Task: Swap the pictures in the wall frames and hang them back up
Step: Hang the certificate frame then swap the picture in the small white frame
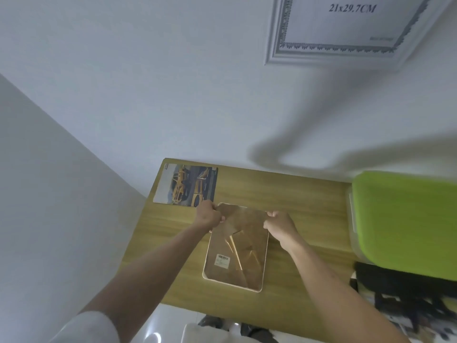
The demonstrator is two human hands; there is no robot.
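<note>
Seen from above the wooden table [284, 194] against a white wall [173, 95]: near the table's front edge, lying flat, a pale-rimmed picture frame [233, 285], face down, brown backing and a small white label showing. Just beyond, over the frame's far end, left hand [209, 215] and right hand [280, 225], both clenched around the far corners of a brown backing sheet [243, 216], grasping it with curled fingers, the sheet bent upward off the frame. Farther back, at the table's far left corner, flat on the wood, a printed picture of yellow cars [186, 185], just beyond the left hand and apart from the frame. At the table's right end, a bright green object [405, 219], blurred, over dark clutter. Farthest, high on the wall above the table's right half, a white ornate frame [284, 45] hanging tilted in view, insert sheet marked "21x29.7CM".
</note>
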